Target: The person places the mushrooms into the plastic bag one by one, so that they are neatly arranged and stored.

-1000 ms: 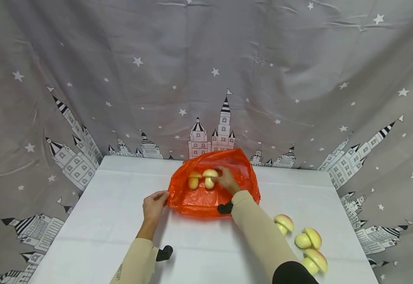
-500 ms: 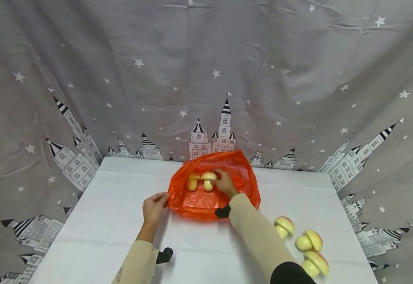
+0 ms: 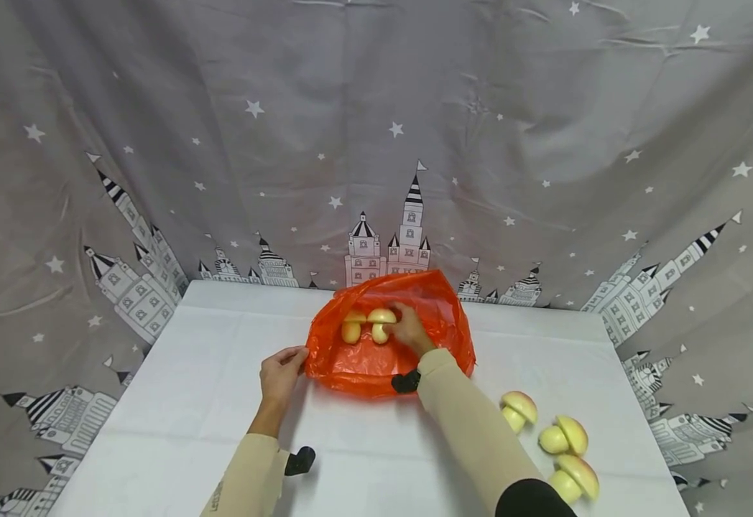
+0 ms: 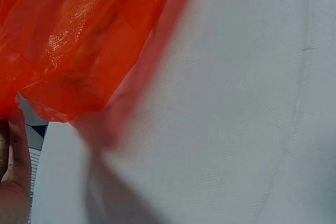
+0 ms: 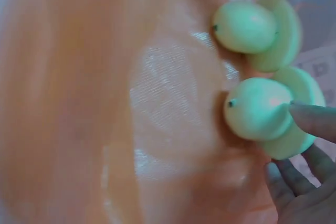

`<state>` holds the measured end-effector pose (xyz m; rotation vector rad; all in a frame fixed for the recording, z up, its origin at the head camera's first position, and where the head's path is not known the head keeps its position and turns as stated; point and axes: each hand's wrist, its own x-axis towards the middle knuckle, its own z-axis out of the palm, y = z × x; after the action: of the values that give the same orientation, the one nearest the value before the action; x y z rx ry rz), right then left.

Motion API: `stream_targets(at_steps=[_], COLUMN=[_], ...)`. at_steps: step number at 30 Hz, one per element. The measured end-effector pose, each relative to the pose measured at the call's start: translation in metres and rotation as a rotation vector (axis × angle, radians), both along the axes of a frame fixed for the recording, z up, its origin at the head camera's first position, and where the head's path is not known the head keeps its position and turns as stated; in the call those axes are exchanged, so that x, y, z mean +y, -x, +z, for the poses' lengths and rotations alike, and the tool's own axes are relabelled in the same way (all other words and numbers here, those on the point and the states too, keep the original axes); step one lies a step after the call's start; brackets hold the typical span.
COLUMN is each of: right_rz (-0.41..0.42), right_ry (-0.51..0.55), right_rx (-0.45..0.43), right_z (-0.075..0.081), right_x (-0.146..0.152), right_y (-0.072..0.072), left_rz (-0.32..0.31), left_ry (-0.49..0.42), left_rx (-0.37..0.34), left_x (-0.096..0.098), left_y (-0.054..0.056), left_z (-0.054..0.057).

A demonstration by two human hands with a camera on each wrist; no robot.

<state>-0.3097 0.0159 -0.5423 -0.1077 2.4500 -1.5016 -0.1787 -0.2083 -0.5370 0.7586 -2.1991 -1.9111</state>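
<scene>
In the red bag (image 3: 365, 360), our right hand (image 3: 410, 330) holds a mushroom (image 5: 270, 113), fingers around its cap; our left hand (image 3: 281, 375) pinches the bag's edge. We judge the mushroom light, firm, smooth, best gripped by the cap.

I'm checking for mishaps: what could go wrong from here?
The bag looks soft and could sag if the left hand loosens its pinch. The right hand, around one mushroom inside, might bump the second mushroom beside it. The right sleeve appears close to three mushrooms on the table and could brush them.
</scene>
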Motion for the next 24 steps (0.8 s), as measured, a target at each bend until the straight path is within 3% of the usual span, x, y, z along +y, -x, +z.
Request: stream_targets(at_steps=[9, 24], right_rz=[0.002, 0.039], right_ry=[0.001, 0.026], right_rx=[0.016, 0.009], right_z=[0.017, 0.054], right_x=[0.006, 0.02], right_y=[-0.002, -0.019], left_rz=[-0.011, 0.001], left_ry=[-0.01, 0.004], left_rx=[-0.003, -0.006], left_x=[0.007, 0.003], left_y=[0.002, 0.002], left_z=[-0.001, 0.001])
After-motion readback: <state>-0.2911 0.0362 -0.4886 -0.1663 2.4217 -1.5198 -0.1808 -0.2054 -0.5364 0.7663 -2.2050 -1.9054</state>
